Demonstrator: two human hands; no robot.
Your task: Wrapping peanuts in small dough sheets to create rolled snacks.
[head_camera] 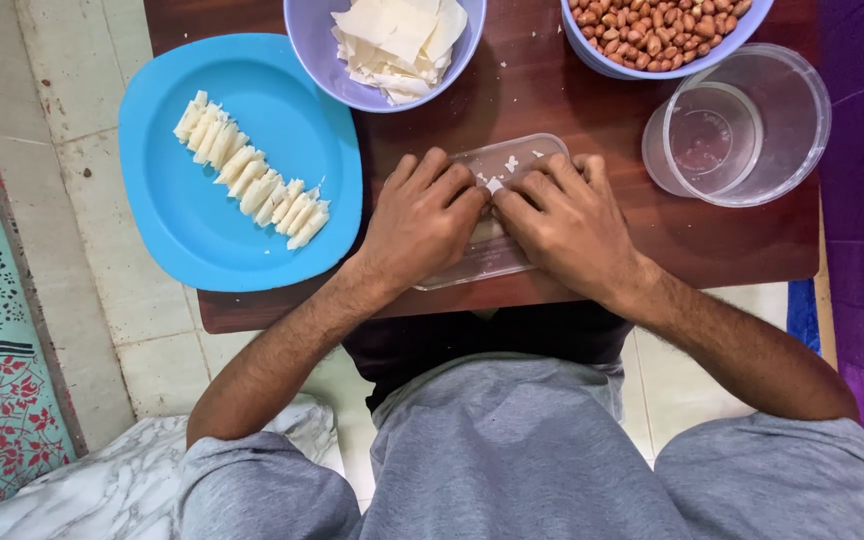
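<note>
My left hand (420,222) and my right hand (564,222) rest side by side on a clear plastic lid (512,160) lying flat on the low wooden table (572,110). Their fingertips meet over a small pale piece of dough, mostly hidden beneath the fingers. White crumbs dot the lid. To the left, a blue plate (202,220) carries a diagonal row of several rolled pale dough pieces (252,180).
A lilac bowl (324,55) with flat white dough sheets stands at the back. A second lilac bowl (592,55) holds peanuts at the back right. An empty clear round container (752,125) sits right. Tiled floor, patterned mat left, purple cloth right.
</note>
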